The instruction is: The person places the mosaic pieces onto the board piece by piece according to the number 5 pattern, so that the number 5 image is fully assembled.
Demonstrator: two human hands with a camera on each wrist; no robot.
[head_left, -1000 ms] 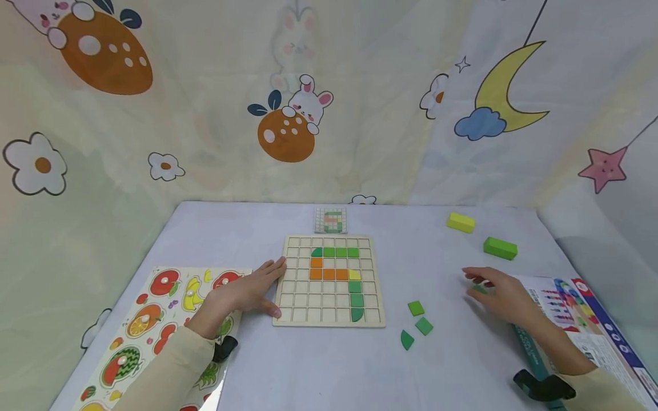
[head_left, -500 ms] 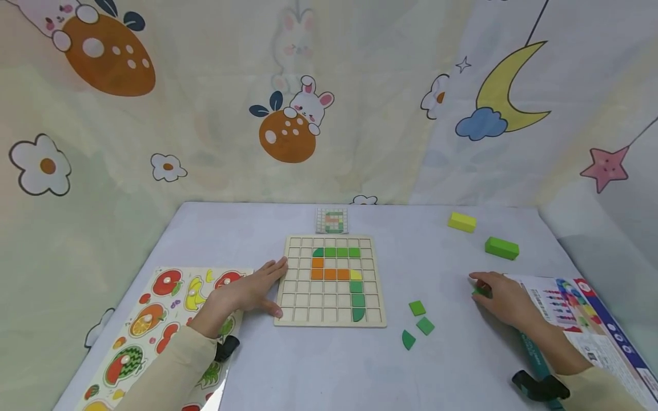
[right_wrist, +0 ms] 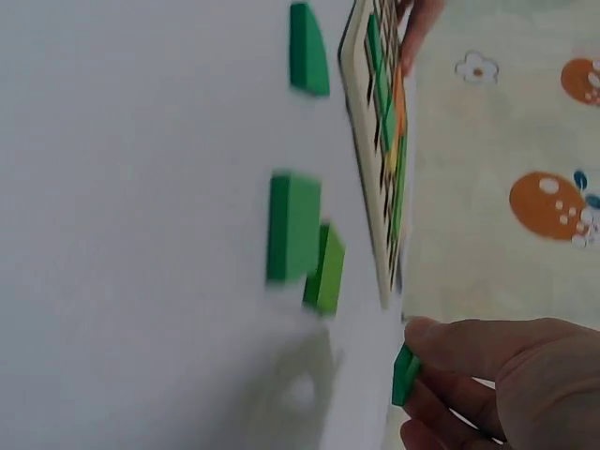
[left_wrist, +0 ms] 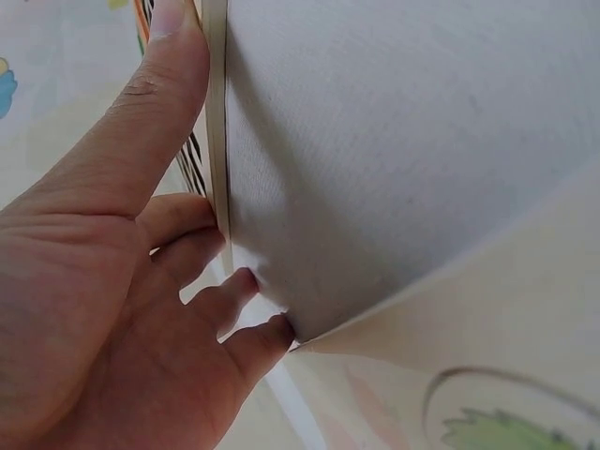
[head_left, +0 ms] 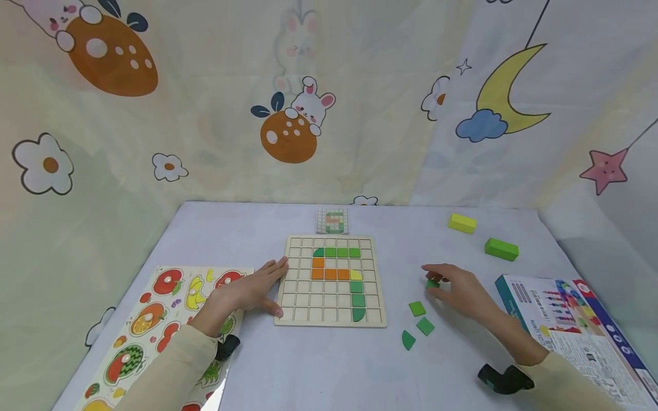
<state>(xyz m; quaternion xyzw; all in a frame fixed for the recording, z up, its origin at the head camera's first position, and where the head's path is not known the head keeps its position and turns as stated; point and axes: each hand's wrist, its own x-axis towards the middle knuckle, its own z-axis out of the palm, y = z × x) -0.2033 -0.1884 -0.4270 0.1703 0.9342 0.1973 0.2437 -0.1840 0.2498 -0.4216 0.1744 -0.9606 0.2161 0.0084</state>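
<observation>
A wooden grid board [head_left: 329, 311] lies mid-table, with green, orange and yellow pieces set in its cells. My left hand [head_left: 239, 294] rests along the board's left edge, its fingers fairly straight; in the left wrist view the thumb [left_wrist: 141, 122] and fingers touch the edge. Thumb and fingers of my right hand [head_left: 460, 291] pinch a small green block [head_left: 432, 283] above the table, right of the board. The same green block [right_wrist: 405, 375] shows in the right wrist view; its full shape is partly covered. Below it lie two green squares [head_left: 424, 326] and a green quarter-circle piece [head_left: 408, 340].
Behind the board is a small pattern card [head_left: 332, 221]. A yellow bar [head_left: 462, 223] and a green bar [head_left: 501, 249] lie at the back right. A printed box [head_left: 581, 337] occupies the right side, a fruit-picture sheet [head_left: 169, 311] the left.
My right hand has moved left, from beside the box toward the board, with the green block pinched in it. The left hand and board stay in place.
</observation>
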